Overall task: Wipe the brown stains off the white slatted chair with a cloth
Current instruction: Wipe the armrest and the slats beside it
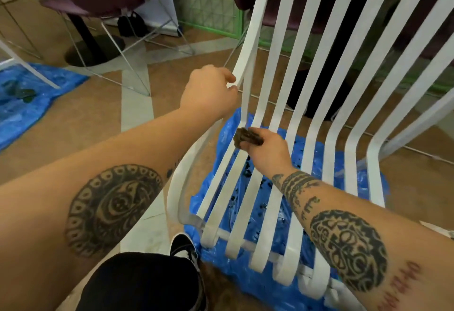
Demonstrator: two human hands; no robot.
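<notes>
Blue plastic sheet [248, 283] covers the tan floor under the white slatted chair [317, 124]. Left hand [208, 92] grips the outer slat to steady it; right hand [266, 149] pinches a soft, browned wad of cloth [247, 137] onto the seat bend. Slats look stiff and slick.

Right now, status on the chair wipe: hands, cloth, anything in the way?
Left hand grips the chair by its outer left slat. Right hand holds the brown-soiled cloth at the seat bend. Nothing blocks the slats; spattered blue sheet below.
</notes>
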